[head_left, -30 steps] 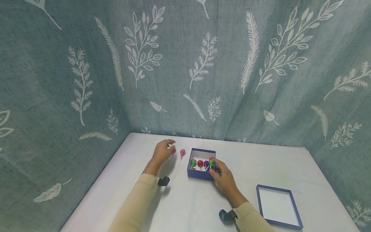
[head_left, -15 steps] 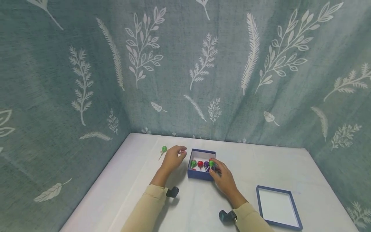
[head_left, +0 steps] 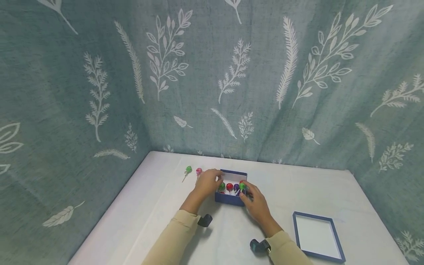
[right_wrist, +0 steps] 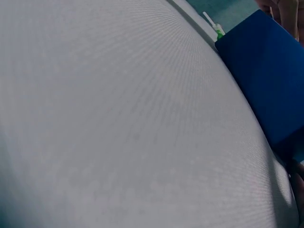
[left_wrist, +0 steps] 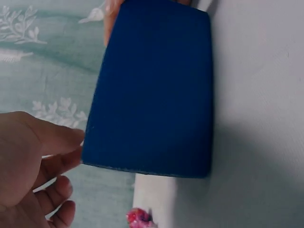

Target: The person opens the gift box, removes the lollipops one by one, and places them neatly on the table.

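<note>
A blue box [head_left: 228, 199] with a white inside holds several wrapped lollipops: a green one [head_left: 222, 186], a red one [head_left: 229, 187], a purple one [head_left: 236, 187] and more at the right. My left hand [head_left: 206, 183] reaches to the box's left wall. In the left wrist view its thumb and forefinger are right at the rim, the forefinger's tip hidden behind the blue wall [left_wrist: 152, 95]; no lollipop shows between them. My right hand [head_left: 256, 202] grips the box's right side, fingertips next to a green lollipop [head_left: 242, 186].
Left of the box, a green lollipop [head_left: 188, 169] and a pink lollipop [head_left: 199, 171] lie on the white tabletop [head_left: 159, 206]. The box's blue-rimmed lid [head_left: 318, 236] rests inside up at the right front. Patterned cloth [head_left: 205, 73] stands behind and on the left.
My left hand has moved right, from the pink lollipops to the box's left side, uncovering the green and one pink lollipop. My right hand and the box stay in place.
</note>
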A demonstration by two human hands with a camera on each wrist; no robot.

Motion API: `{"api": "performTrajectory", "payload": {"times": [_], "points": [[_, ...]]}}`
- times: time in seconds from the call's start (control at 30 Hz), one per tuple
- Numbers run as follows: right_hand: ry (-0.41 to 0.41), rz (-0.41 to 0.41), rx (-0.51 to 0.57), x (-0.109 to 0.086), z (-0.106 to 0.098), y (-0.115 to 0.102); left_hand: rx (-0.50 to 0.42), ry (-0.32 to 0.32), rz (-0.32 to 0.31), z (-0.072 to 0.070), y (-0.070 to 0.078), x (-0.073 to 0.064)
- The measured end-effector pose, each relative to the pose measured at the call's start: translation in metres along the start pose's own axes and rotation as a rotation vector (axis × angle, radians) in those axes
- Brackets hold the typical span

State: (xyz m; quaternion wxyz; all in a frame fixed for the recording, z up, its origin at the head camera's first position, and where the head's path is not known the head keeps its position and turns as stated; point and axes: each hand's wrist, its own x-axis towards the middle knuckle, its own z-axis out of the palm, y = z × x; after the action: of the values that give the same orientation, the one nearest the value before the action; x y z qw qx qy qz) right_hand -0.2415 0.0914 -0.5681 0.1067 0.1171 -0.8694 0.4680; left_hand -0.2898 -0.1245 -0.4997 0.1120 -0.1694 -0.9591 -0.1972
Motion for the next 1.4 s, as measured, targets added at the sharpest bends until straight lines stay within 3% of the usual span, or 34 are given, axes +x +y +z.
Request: {"api": "performTrajectory", "payload": {"times": [0.13, 0.4, 0.63, 0.77, 1.03, 1.2, 1.4], "points": [[-0.001, 0.015, -0.003, -0.001, 0.001, 0.004, 0.08, -0.051, -0.011, 0.002, 0.005, 0.002], [0.021, -0.021, 0.015, 0.0, 0.001, 0.005, 0.329, -0.089, 0.107, 0.0, 0.015, 0.01], [0.018, -0.01, 0.008, -0.001, 0.003, 0.002, 0.426, -0.171, 0.051, 0.009, 0.021, 0.015], [0.019, -0.005, 0.015, -0.002, 0.005, 0.0, 0.492, -0.179, 0.039, 0.016, 0.024, 0.017], [0.021, -0.014, 0.009, 0.0, 0.006, -0.002, 0.55, -0.182, 0.006, 0.02, 0.027, 0.021], [0.017, -0.009, 0.0, 0.001, 0.005, -0.001, 0.536, -0.222, -0.002, 0.023, 0.027, 0.024], [0.017, -0.004, -0.004, 0.001, 0.003, 0.003, 0.511, -0.216, 0.015, 0.027, 0.025, 0.026]]}}
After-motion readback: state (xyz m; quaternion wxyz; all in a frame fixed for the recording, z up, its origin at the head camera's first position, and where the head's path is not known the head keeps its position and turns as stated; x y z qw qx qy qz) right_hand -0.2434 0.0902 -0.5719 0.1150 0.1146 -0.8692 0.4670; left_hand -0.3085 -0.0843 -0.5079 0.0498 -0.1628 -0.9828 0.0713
